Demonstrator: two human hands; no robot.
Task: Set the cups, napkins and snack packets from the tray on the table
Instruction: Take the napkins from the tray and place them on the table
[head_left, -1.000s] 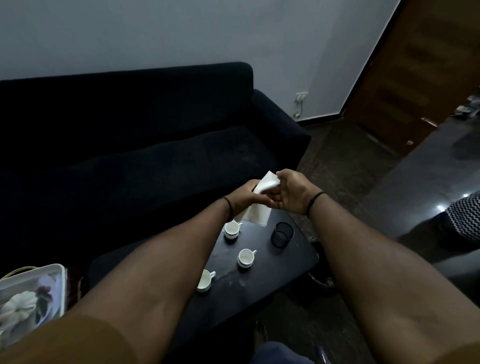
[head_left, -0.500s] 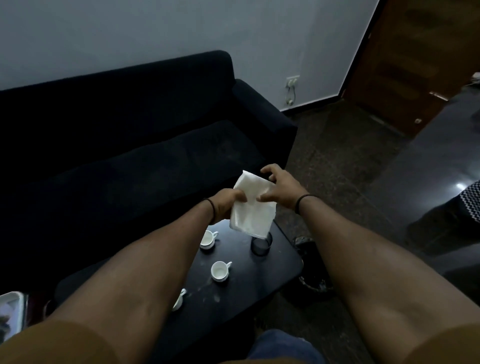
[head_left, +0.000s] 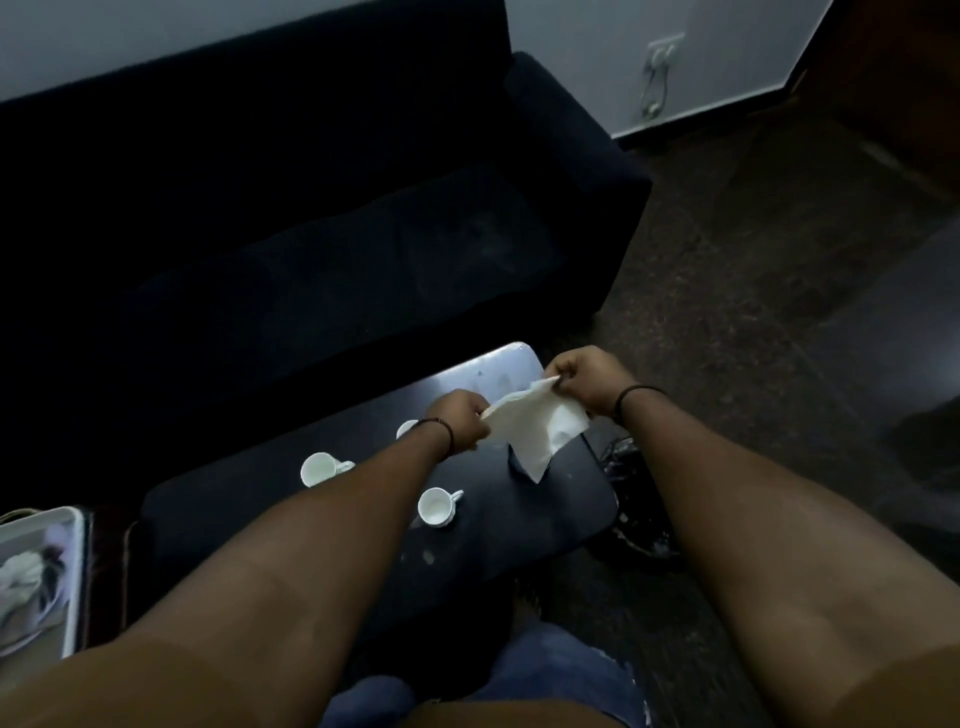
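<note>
Three cups (head_left: 435, 507) sit on the table (head_left: 545, 525) already, and now the left hand (head_left: 462, 418) and right hand (head_left: 587, 382) each pinch a corner of a napkin (head_left: 540, 428) stretched above it, while the tray (head_left: 72, 551) at left seemingly holds more.

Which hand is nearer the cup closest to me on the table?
Left. The left hand, pinching one end of the napkin, hovers just above and behind the nearest cup. The right hand pinches the other end, farther off toward the table's right corner.
</note>
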